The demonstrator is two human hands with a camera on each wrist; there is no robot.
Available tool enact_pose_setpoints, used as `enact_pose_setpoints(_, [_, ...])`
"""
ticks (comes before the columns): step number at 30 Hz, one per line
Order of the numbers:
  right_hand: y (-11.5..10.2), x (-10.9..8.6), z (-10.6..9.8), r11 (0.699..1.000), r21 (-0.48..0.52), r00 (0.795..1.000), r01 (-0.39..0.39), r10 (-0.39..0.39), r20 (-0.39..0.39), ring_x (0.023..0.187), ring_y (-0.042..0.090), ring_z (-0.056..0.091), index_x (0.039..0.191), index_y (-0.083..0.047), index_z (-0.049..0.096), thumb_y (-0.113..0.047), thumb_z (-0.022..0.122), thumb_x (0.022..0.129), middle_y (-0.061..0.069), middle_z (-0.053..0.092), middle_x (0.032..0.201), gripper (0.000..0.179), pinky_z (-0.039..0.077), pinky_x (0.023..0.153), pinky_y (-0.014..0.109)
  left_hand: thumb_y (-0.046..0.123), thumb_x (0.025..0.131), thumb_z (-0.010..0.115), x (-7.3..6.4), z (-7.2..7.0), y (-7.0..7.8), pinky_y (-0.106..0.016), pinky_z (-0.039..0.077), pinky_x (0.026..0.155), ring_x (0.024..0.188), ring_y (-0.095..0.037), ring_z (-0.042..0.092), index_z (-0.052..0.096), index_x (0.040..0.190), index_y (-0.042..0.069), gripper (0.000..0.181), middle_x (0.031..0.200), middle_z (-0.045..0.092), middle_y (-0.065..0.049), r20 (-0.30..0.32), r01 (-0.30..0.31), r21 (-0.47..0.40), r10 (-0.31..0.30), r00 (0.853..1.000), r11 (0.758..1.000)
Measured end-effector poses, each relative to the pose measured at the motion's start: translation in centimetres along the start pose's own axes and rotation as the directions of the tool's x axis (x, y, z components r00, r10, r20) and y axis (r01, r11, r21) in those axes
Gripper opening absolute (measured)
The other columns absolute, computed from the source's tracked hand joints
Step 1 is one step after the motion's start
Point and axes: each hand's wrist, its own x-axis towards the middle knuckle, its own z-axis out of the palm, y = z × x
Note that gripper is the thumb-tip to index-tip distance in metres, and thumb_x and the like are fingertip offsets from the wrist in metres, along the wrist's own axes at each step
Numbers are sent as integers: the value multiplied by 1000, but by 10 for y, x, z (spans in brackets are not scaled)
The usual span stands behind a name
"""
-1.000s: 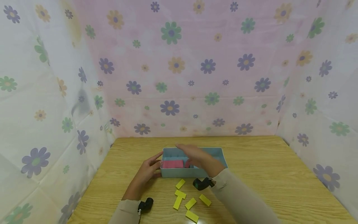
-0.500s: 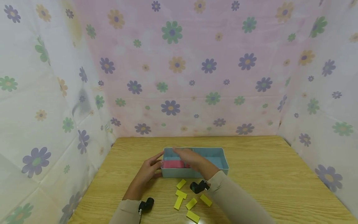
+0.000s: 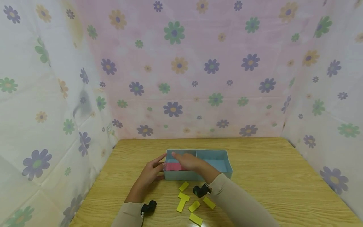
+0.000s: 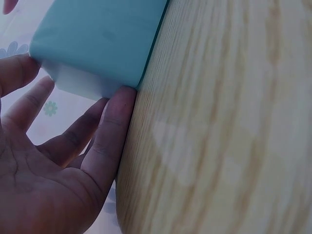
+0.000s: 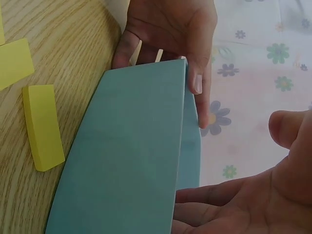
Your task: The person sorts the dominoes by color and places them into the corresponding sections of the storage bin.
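Observation:
A light blue box with a divider stands on the table. Pink blocks lie in its left compartment, against the near wall. My left hand is at the box's left end; its fairly straight, spread fingers touch the end wall in the left wrist view. My right hand reaches over the near wall into the left compartment, covering the right part of the pink. In the right wrist view its fingers extend inside, thumb raised apart. The near wall hides their tips and whatever they touch.
Several yellow blocks lie on the wooden table in front of the box; two of them touch in a T shape. A flowered cloth encloses the table at the back and sides.
My right hand has moved left and lower inside the box, uncovering the divider and covering more of the pink. A small pink piece beside its fingers is now hidden. My left hand has stayed put.

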Motion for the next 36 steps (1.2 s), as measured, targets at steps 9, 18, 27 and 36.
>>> enact_pose_setpoints(9, [0,0,1,998,-54,999,40,-40,6,141,45,48,150,2,51,-70,36,103,23,50,154,87,41,112,66,22,109,56,-1,0,2,-52,61,92,121,-37,67,41,161,23,54,146,57,-25,-2,-1,14,1,1000,1000])
enact_pose_setpoints(18, [2,-5,2,997,-50,997,51,-53,-57,140,44,49,154,0,45,-68,44,102,22,50,154,85,44,110,65,22,109,55,-2,2,3,-51,61,93,118,-34,69,43,160,26,53,145,57,-25,-4,1,13,-1,1000,1000])
enact_pose_setpoints(27, [23,-19,-15,972,21,957,232,-225,-183,146,39,44,155,-16,46,-58,59,100,12,47,159,70,44,112,62,23,109,55,-3,4,4,-51,61,91,120,-36,67,41,161,25,54,144,58,-25,-8,8,26,-7,1000,1000])
enact_pose_setpoints(36, [71,-45,-46,891,-67,789,450,-432,-437,145,35,46,145,-20,57,-29,68,102,6,53,151,45,40,115,63,23,109,56,-2,3,2,-49,61,92,121,-35,66,41,161,27,54,145,57,-22,-15,21,3,-21,1000,1000])
